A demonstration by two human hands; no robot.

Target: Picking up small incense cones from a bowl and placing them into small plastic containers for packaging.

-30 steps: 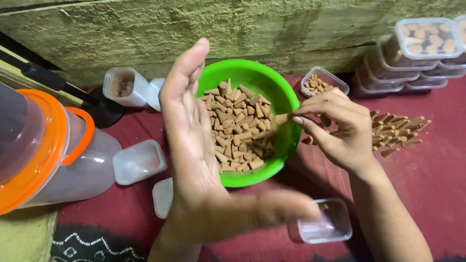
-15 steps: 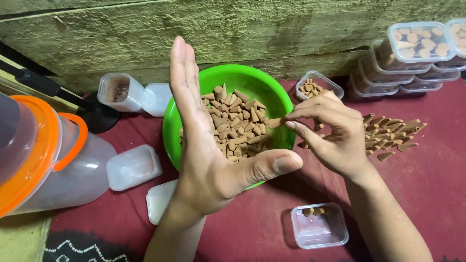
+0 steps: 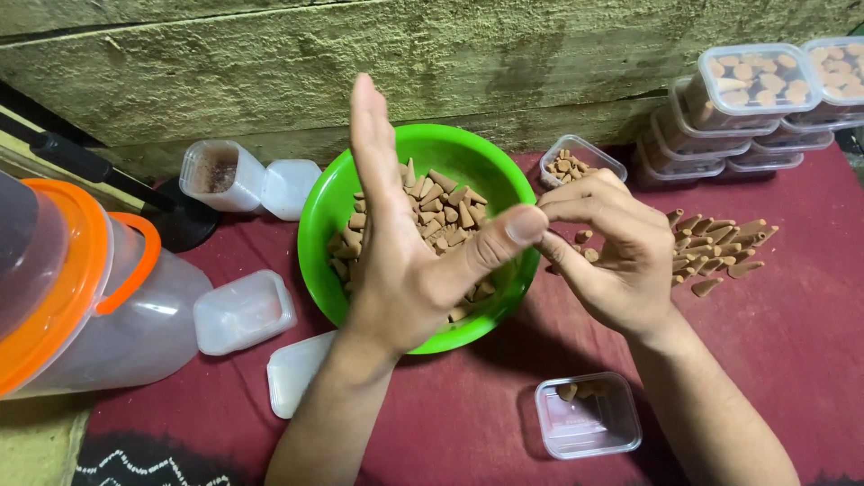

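Left hand (image 3: 405,261) shifted rightward; thumb touches right hand (image 3: 612,261).

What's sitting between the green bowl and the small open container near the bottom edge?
In the head view, only bare red cloth lies between the green bowl and the small open container; the right hand hangs above, off to the side.

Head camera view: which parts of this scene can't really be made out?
- Green bowl: much of its load of brown cones is hidden behind the left hand.
- Right hand: its curled fingers hide what it may pinch.
- Big jar with orange lid: cut off by the left edge.
- Stacked lidded boxes: cut off by the right edge.
- Small open box: contents too small to count.
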